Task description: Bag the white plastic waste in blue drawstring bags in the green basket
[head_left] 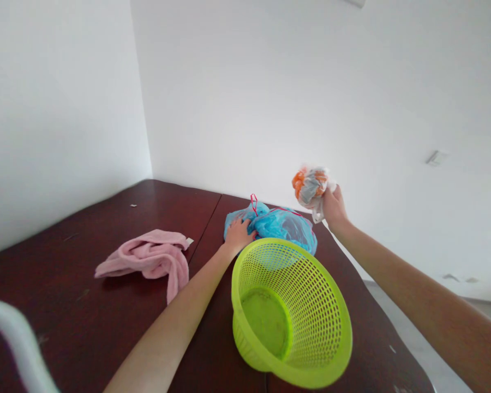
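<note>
My right hand [335,207] is raised above the table's right edge, its fingers closed on a crumpled white and orange plastic bag [311,187]. Whatever is inside that bundle, if anything, I cannot make out. My left hand [238,234] lies on the left part of a blue plastic bag [286,225], fingers apart and touching it. Red drawstrings stick up from the blue plastic. In front of the bag, close to my left forearm, a lime-green perforated basket [347,333] is tilted with its opening toward me. Only its bare bottom and walls show inside.
A pink towel [147,256] lies bunched left of my left forearm on the dark reddish-brown table [85,218]. A blurred white curved bar [18,338] crosses the lower left corner. White walls [229,98] stand behind and left of the table.
</note>
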A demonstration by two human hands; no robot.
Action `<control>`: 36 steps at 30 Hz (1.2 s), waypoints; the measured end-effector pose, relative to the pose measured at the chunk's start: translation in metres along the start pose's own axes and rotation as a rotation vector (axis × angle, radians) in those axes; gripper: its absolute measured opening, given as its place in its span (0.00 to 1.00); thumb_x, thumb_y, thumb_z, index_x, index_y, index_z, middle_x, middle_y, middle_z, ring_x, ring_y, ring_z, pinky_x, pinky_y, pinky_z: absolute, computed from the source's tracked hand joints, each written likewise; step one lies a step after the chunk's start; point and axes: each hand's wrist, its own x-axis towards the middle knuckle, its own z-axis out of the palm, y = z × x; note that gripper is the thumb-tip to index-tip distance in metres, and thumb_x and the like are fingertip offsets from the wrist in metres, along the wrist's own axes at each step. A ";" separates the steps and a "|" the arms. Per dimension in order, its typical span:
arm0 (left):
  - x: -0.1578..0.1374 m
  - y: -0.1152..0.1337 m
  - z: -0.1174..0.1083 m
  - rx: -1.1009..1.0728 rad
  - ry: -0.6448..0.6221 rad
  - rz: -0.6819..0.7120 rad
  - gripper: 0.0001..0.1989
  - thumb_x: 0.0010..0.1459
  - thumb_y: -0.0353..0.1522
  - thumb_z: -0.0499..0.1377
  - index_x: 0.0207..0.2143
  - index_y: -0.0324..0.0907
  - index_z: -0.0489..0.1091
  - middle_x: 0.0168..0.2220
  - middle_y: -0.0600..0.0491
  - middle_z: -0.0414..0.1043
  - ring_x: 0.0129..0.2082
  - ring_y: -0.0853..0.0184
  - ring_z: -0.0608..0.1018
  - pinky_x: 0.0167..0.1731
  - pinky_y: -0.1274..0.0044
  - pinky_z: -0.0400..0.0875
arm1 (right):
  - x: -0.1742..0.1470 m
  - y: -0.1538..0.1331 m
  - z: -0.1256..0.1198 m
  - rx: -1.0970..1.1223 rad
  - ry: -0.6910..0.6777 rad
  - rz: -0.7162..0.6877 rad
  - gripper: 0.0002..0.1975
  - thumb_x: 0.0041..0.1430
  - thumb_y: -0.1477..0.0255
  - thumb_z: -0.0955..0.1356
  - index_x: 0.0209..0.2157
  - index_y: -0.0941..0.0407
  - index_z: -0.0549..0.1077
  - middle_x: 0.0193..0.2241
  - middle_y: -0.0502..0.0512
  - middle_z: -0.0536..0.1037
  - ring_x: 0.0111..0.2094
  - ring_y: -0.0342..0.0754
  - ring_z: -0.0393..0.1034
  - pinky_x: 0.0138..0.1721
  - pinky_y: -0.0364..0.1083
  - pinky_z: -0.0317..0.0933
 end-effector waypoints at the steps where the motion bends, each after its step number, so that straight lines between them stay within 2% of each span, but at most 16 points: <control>1: -0.002 0.004 0.005 0.009 -0.008 0.025 0.28 0.77 0.50 0.64 0.70 0.46 0.77 0.74 0.35 0.73 0.76 0.39 0.73 0.72 0.56 0.69 | 0.002 -0.007 0.017 -0.041 -0.012 -0.036 0.34 0.67 0.32 0.71 0.49 0.49 0.69 0.41 0.57 0.83 0.45 0.60 0.81 0.41 0.52 0.77; 2: -0.005 0.008 0.010 0.016 -0.016 0.046 0.26 0.78 0.49 0.64 0.69 0.47 0.78 0.74 0.36 0.74 0.75 0.40 0.73 0.72 0.56 0.68 | 0.003 -0.016 0.036 -0.084 -0.052 -0.071 0.32 0.70 0.35 0.70 0.52 0.48 0.68 0.42 0.58 0.84 0.45 0.61 0.81 0.43 0.54 0.77; 4: -0.009 0.013 0.017 0.026 -0.033 0.070 0.23 0.80 0.47 0.63 0.68 0.46 0.80 0.73 0.37 0.75 0.74 0.40 0.73 0.71 0.56 0.68 | 0.002 -0.037 0.080 -0.200 -0.224 -0.150 0.27 0.76 0.44 0.68 0.61 0.49 0.64 0.47 0.62 0.86 0.48 0.63 0.82 0.49 0.59 0.79; 7: -0.011 0.014 0.025 0.036 -0.042 0.064 0.23 0.80 0.46 0.62 0.69 0.46 0.79 0.73 0.37 0.74 0.74 0.40 0.74 0.71 0.55 0.69 | -0.008 -0.067 0.154 -0.471 -0.465 -0.312 0.31 0.79 0.55 0.65 0.73 0.54 0.57 0.63 0.72 0.83 0.61 0.69 0.81 0.64 0.67 0.75; 9: -0.011 0.012 0.028 0.039 -0.039 0.051 0.26 0.79 0.48 0.63 0.70 0.47 0.78 0.75 0.37 0.71 0.75 0.40 0.72 0.72 0.54 0.69 | -0.021 -0.080 0.200 -0.686 -0.641 -0.403 0.30 0.80 0.57 0.64 0.74 0.56 0.58 0.70 0.76 0.77 0.68 0.71 0.77 0.68 0.67 0.72; 12: -0.010 0.009 0.030 0.040 -0.035 0.036 0.27 0.77 0.49 0.63 0.71 0.48 0.77 0.76 0.38 0.71 0.76 0.42 0.72 0.73 0.54 0.69 | -0.045 -0.078 0.258 -0.858 -0.843 -0.453 0.28 0.79 0.58 0.66 0.72 0.57 0.64 0.72 0.77 0.75 0.71 0.72 0.75 0.68 0.66 0.73; 15: -0.009 0.007 0.033 0.032 -0.026 0.034 0.27 0.77 0.48 0.63 0.71 0.48 0.78 0.74 0.38 0.73 0.76 0.43 0.71 0.74 0.54 0.68 | -0.062 -0.058 0.299 -0.889 -0.988 -0.458 0.28 0.76 0.59 0.73 0.69 0.57 0.69 0.70 0.75 0.79 0.70 0.72 0.76 0.67 0.63 0.73; 18: -0.009 0.006 0.036 0.010 -0.011 0.037 0.29 0.75 0.48 0.64 0.71 0.47 0.77 0.73 0.37 0.74 0.75 0.42 0.72 0.74 0.53 0.68 | -0.068 -0.031 0.326 -0.924 -1.100 -0.432 0.32 0.73 0.58 0.77 0.69 0.57 0.71 0.69 0.75 0.81 0.70 0.71 0.78 0.67 0.61 0.74; 22: -0.010 0.004 0.039 -0.022 -0.001 0.036 0.31 0.73 0.49 0.66 0.72 0.46 0.76 0.73 0.38 0.74 0.75 0.42 0.73 0.75 0.53 0.68 | -0.069 -0.001 0.346 -0.933 -1.198 -0.349 0.53 0.60 0.54 0.85 0.78 0.61 0.67 0.73 0.81 0.77 0.71 0.76 0.77 0.68 0.63 0.75; 24: -0.010 0.004 0.039 -0.030 -0.002 0.032 0.31 0.73 0.49 0.65 0.71 0.46 0.77 0.74 0.38 0.73 0.75 0.42 0.72 0.75 0.53 0.68 | -0.068 0.008 0.349 -0.896 -1.237 -0.322 0.64 0.56 0.52 0.87 0.83 0.61 0.61 0.77 0.80 0.73 0.74 0.76 0.74 0.71 0.64 0.73; 25: -0.010 0.004 0.038 -0.032 -0.004 0.028 0.30 0.73 0.49 0.65 0.70 0.46 0.77 0.74 0.38 0.73 0.75 0.42 0.72 0.75 0.52 0.68 | -0.067 0.011 0.348 -0.865 -1.247 -0.318 0.65 0.57 0.51 0.86 0.84 0.60 0.59 0.79 0.80 0.70 0.77 0.76 0.71 0.74 0.63 0.71; 27: -0.009 0.005 0.036 -0.035 -0.013 0.022 0.29 0.73 0.50 0.64 0.69 0.46 0.79 0.75 0.39 0.73 0.76 0.42 0.72 0.74 0.52 0.69 | -0.057 0.014 0.338 -0.793 -1.239 -0.322 0.62 0.64 0.48 0.82 0.86 0.61 0.56 0.83 0.78 0.63 0.83 0.73 0.63 0.80 0.62 0.63; 29: -0.008 0.005 0.034 -0.039 -0.023 0.017 0.29 0.73 0.50 0.64 0.68 0.47 0.79 0.76 0.39 0.72 0.76 0.41 0.72 0.74 0.52 0.69 | -0.039 0.015 0.316 -0.729 -1.192 -0.326 0.56 0.73 0.48 0.76 0.87 0.61 0.54 0.86 0.75 0.58 0.87 0.70 0.54 0.85 0.62 0.55; 32: -0.006 0.004 0.030 -0.044 -0.031 0.011 0.28 0.74 0.51 0.62 0.68 0.49 0.79 0.77 0.39 0.72 0.77 0.42 0.72 0.74 0.53 0.68 | -0.007 0.018 0.254 -0.670 -1.078 -0.308 0.49 0.78 0.50 0.71 0.86 0.60 0.55 0.86 0.73 0.57 0.87 0.68 0.52 0.87 0.65 0.48; 34: -0.006 0.004 0.027 -0.047 -0.036 0.002 0.27 0.75 0.51 0.61 0.68 0.49 0.79 0.76 0.40 0.72 0.76 0.43 0.73 0.73 0.53 0.69 | 0.005 0.025 0.197 -0.656 -0.990 -0.272 0.46 0.77 0.51 0.71 0.85 0.60 0.59 0.84 0.74 0.62 0.86 0.69 0.56 0.86 0.67 0.50; 36: -0.007 0.004 0.025 -0.051 -0.042 -0.007 0.26 0.77 0.51 0.59 0.67 0.49 0.79 0.74 0.40 0.74 0.75 0.44 0.74 0.73 0.54 0.69 | 0.000 0.035 0.134 -0.654 -0.904 -0.219 0.47 0.71 0.51 0.76 0.81 0.60 0.66 0.81 0.77 0.68 0.82 0.73 0.63 0.82 0.72 0.56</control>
